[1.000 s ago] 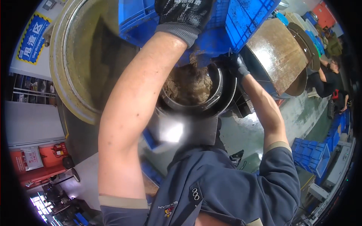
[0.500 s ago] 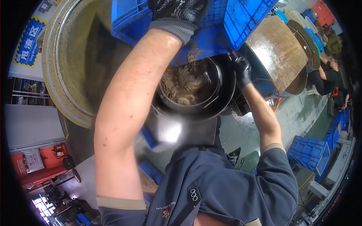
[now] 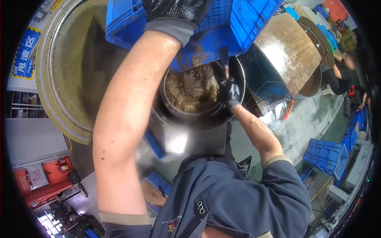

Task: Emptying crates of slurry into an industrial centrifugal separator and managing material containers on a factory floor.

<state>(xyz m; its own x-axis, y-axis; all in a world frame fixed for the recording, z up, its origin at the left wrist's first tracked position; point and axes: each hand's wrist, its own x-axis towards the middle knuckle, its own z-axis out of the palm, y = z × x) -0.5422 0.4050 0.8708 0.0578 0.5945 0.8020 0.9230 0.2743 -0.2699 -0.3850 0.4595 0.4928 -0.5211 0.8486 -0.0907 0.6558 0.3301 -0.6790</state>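
Left gloved hand (image 3: 176, 12) at tilted blue plastic crate (image 3: 218, 35), above sludge (image 3: 194, 85); fingers mostly hidden, can't tell grip. Right gloved hand (image 3: 231, 92): fingers wrapped round scraper (image 3: 224, 56) handle, blade beyond them.

L hand (image 3: 176, 10): blk glove (image 3: 168, 6), shiny coating, gry ribbed knit cuff (image 3: 170, 31). R hand (image 3: 231, 92): blk glove too, gry wrist band (image 3: 232, 104). Shirt (image 3: 242, 190): dk blue-gry, short slvs, tan hems (image 3: 123, 219) both sides. Chest logo (image 3: 172, 227) small, red/yel, lt lettering by it. Placket (image 3: 194, 224) darker, w/ 3 lt-outlined rings (image 3: 200, 207) in a row. Tan trim (image 3: 266, 235) nr bottom edge. Forearms bare.
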